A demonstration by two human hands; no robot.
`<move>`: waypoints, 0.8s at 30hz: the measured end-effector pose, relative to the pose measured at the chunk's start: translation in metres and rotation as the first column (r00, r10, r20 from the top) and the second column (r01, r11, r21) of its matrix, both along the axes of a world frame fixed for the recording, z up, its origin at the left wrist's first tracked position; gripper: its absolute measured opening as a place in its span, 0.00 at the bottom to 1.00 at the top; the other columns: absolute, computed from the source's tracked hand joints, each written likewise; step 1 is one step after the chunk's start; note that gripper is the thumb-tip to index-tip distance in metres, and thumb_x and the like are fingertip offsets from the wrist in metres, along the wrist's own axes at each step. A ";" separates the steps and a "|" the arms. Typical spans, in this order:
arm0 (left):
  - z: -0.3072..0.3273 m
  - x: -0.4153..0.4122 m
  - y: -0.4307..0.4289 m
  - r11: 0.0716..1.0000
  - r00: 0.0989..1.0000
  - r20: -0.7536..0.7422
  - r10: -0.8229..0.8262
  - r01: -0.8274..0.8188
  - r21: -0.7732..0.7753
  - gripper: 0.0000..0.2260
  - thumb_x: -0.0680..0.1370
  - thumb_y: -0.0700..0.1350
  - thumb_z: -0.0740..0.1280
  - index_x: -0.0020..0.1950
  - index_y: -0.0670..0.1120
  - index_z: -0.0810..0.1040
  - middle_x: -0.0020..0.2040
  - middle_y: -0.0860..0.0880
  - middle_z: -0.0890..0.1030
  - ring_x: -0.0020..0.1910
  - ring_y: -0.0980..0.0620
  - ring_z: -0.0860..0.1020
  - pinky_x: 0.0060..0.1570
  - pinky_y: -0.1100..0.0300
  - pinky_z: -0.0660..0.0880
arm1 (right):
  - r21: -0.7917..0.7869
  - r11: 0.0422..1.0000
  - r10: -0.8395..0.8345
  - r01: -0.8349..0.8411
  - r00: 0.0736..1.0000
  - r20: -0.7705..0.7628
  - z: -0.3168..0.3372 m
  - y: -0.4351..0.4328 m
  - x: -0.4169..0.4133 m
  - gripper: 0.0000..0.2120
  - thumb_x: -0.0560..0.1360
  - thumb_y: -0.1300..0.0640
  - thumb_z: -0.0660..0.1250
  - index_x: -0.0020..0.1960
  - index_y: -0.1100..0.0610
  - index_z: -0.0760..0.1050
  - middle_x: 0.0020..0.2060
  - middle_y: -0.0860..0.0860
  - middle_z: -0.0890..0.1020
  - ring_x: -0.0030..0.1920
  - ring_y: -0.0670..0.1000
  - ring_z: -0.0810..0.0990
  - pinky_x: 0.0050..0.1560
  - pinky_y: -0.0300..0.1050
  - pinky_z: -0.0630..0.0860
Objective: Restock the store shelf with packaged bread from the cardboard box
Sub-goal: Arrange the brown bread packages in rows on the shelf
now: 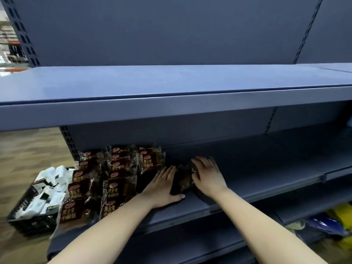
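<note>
Left grip (163, 185) and right grip (207, 176), fingers straight, press a dark bread packet (182, 181) between them on the shelf (266, 168).

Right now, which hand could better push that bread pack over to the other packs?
Probably the right hand. It rests on the bread pack on the side away from the rows of packs, so it can push that way. The left hand lies flat between them, in the way.
</note>
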State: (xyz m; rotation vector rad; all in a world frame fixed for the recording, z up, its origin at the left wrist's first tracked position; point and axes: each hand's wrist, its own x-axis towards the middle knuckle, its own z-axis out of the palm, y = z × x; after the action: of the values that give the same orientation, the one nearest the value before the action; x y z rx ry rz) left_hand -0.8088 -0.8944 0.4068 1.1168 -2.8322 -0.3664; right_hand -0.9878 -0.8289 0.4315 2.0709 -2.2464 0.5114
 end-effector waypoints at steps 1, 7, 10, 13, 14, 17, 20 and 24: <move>0.002 0.004 -0.002 1.000 1.000 0.020 -0.002 0.002 0.007 0.47 0.74 0.66 0.61 0.78 0.44 0.38 0.79 0.48 0.41 0.77 0.51 0.41 0.75 0.58 0.41 | -0.053 0.998 0.018 -0.017 1.000 0.011 -0.002 -0.003 0.007 0.34 0.72 0.43 0.44 0.67 0.58 0.73 0.66 0.56 0.74 0.66 0.61 0.71 0.72 0.56 0.62; 0.010 0.012 0.000 0.999 0.999 -0.021 -0.046 0.047 0.025 0.46 0.74 0.58 0.66 0.77 0.43 0.37 0.79 0.46 0.42 0.77 0.52 0.43 0.75 0.60 0.42 | 0.271 0.963 -0.016 -0.002 0.998 0.062 -0.027 -0.014 0.050 0.32 0.76 0.46 0.62 0.76 0.55 0.57 0.75 0.51 0.54 0.71 0.60 0.58 0.70 0.51 0.62; 0.007 0.013 0.005 0.998 0.997 -0.038 -0.062 0.063 0.029 0.44 0.75 0.53 0.65 0.77 0.43 0.38 0.79 0.46 0.43 0.77 0.52 0.43 0.74 0.62 0.42 | 0.249 0.967 -0.064 0.045 0.996 0.069 -0.029 -0.016 0.059 0.33 0.76 0.49 0.63 0.76 0.55 0.54 0.75 0.52 0.53 0.71 0.61 0.60 0.70 0.52 0.62; 0.004 0.014 0.008 0.998 0.997 -0.059 -0.042 0.045 0.042 0.42 0.76 0.53 0.65 0.78 0.43 0.40 0.79 0.47 0.44 0.77 0.52 0.44 0.75 0.61 0.43 | 0.267 0.964 -0.041 0.013 0.994 0.099 -0.024 -0.015 0.055 0.31 0.76 0.52 0.64 0.75 0.53 0.56 0.75 0.51 0.55 0.69 0.62 0.63 0.67 0.52 0.66; 0.003 0.015 0.010 0.998 0.998 -0.058 -0.036 0.039 0.046 0.42 0.76 0.53 0.65 0.78 0.43 0.40 0.79 0.47 0.45 0.77 0.52 0.45 0.75 0.61 0.43 | 0.276 0.961 -0.023 -0.007 0.994 0.106 -0.023 -0.012 0.051 0.31 0.75 0.53 0.64 0.75 0.53 0.56 0.75 0.51 0.55 0.68 0.62 0.64 0.66 0.52 0.67; 0.005 0.015 0.014 0.999 0.998 -0.053 -0.019 0.022 0.049 0.39 0.77 0.52 0.64 0.78 0.44 0.42 0.79 0.46 0.47 0.77 0.51 0.46 0.75 0.60 0.44 | 0.268 0.962 0.006 -0.045 0.990 0.144 -0.023 -0.003 0.041 0.29 0.75 0.55 0.64 0.74 0.52 0.59 0.75 0.51 0.57 0.68 0.60 0.66 0.64 0.50 0.69; 0.007 0.015 0.018 0.999 0.997 -0.076 0.014 -0.010 0.045 0.36 0.78 0.51 0.63 0.79 0.45 0.45 0.79 0.47 0.49 0.77 0.50 0.49 0.74 0.60 0.46 | 0.231 0.972 0.010 -0.049 0.986 0.166 -0.025 0.008 0.035 0.29 0.75 0.56 0.64 0.74 0.52 0.61 0.74 0.51 0.59 0.68 0.59 0.67 0.64 0.49 0.70; 0.008 0.015 0.030 0.997 0.992 -0.117 0.055 -0.048 0.065 0.34 0.78 0.48 0.63 0.79 0.46 0.48 0.78 0.46 0.53 0.77 0.48 0.52 0.73 0.59 0.50 | 0.217 0.974 0.027 -0.067 0.983 0.182 -0.022 0.022 0.030 0.28 0.74 0.57 0.64 0.73 0.53 0.62 0.73 0.51 0.62 0.67 0.57 0.68 0.63 0.47 0.70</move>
State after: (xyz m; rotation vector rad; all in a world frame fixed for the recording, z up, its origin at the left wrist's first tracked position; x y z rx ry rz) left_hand -0.7942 -0.8642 0.4144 1.1367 -2.7015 -0.5029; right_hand -0.9579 -0.8071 0.4095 2.2720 -2.4628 0.4861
